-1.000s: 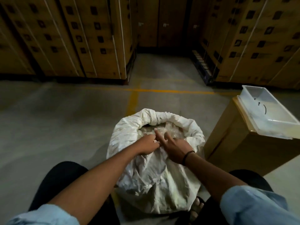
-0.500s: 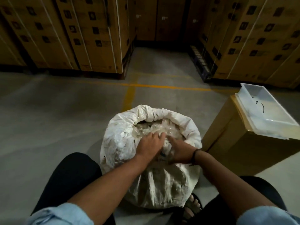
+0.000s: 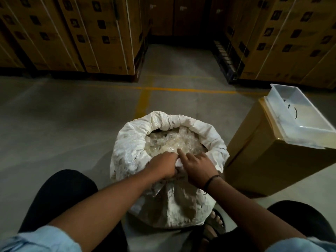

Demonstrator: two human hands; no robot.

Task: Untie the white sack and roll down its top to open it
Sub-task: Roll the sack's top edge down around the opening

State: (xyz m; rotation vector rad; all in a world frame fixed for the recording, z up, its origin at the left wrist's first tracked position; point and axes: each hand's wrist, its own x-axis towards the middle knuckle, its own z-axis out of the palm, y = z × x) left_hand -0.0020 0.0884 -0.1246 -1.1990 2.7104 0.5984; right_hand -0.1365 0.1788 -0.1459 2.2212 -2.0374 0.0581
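Observation:
The white sack (image 3: pixel 174 202) stands on the floor between my knees. Its mouth is open and its top is rolled into a thick cuff (image 3: pixel 163 120) around the far and side rim. Clear crumpled plastic pieces (image 3: pixel 174 142) fill it. My left hand (image 3: pixel 162 167) is closed on the near rim of the sack. Right beside it, my right hand (image 3: pixel 198 168) also grips the near rim, with its forefinger stretched out over the plastic. The two hands touch each other.
A tall cardboard box (image 3: pixel 272 160) stands just right of the sack, with an open clear plastic tub (image 3: pixel 309 131) on top. Stacked strapped cartons (image 3: pixel 91 33) wall off the back left and back right. My sandalled foot (image 3: pixel 214 220) rests under the sack's right side.
Both hands have shifted slightly toward me along the near rim, pulling the fabric outward. The right forefinger has straightened again. The view has tilted a little.

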